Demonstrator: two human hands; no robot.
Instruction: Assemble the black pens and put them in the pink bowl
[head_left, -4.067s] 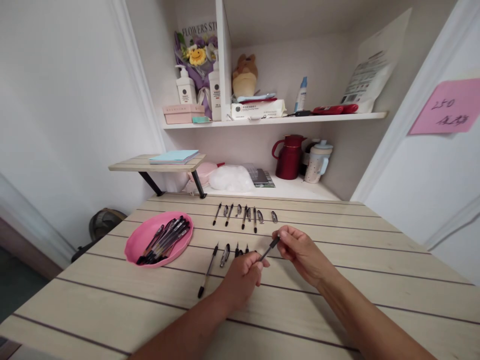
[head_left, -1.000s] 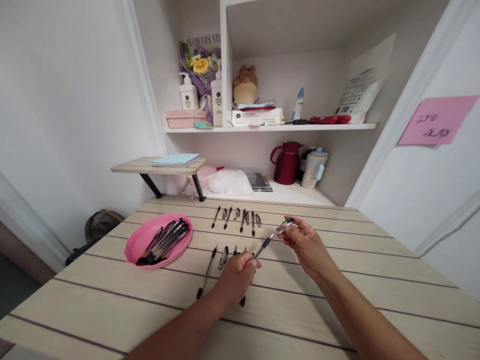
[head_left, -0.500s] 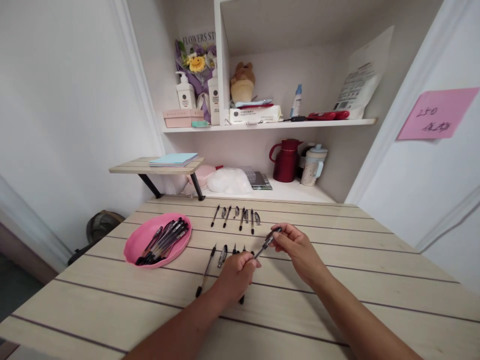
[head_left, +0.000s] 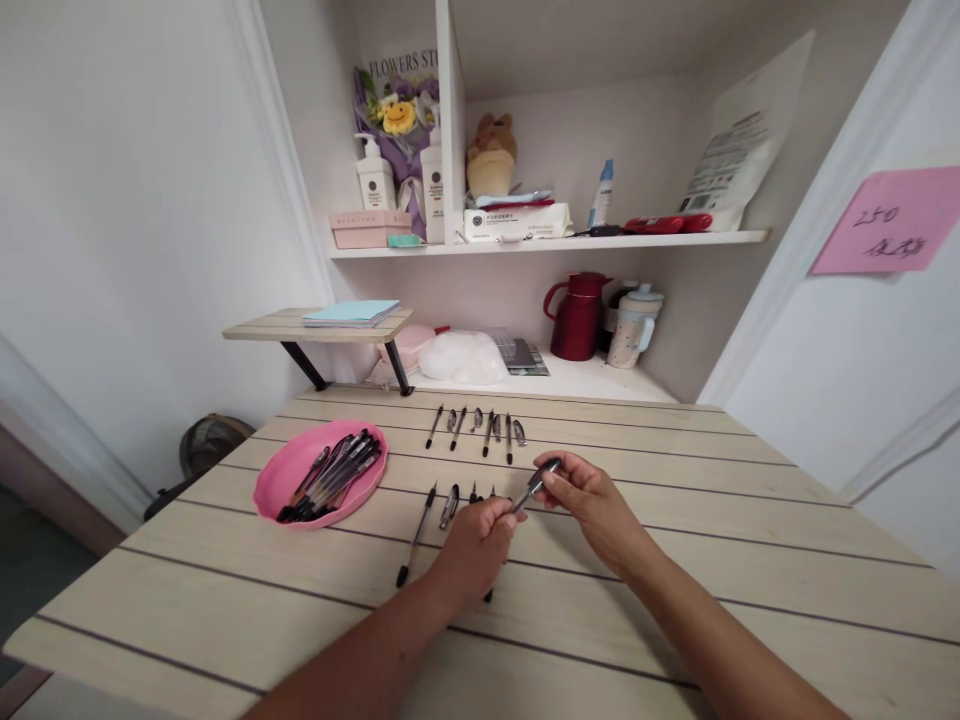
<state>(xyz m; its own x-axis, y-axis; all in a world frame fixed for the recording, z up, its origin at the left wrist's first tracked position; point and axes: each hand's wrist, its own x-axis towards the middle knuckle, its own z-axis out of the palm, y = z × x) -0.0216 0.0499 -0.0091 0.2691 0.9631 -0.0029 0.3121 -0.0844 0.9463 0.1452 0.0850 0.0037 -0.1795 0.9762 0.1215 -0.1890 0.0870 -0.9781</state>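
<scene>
My left hand [head_left: 474, 548] is closed around the lower barrel of a black pen [head_left: 527, 494], whose bottom end sticks out below the fist. My right hand [head_left: 594, 505] pinches a pen cap [head_left: 546, 470] at the pen's upper end. Both hands hover just above the wooden table [head_left: 675, 560]. Beneath and beside the left hand lie a pen [head_left: 417, 534] and loose caps and tips [head_left: 451, 504]. Farther back is a row of pens and caps [head_left: 484, 428]. A pink dish [head_left: 320, 487] at the left holds several black pens.
Behind the table, a white shelf unit holds a red jug [head_left: 576, 314], a cup [head_left: 631, 322], bottles [head_left: 373, 182], a plush toy [head_left: 489, 152] and boxes. A small wooden riser [head_left: 315, 328] carries blue notebooks. A pink note [head_left: 892, 220] hangs on the right wall.
One second ago my right hand held the cap apart from the pen, up and to the right. It has since come back down, and the cap is now at the pen's upper end.
</scene>
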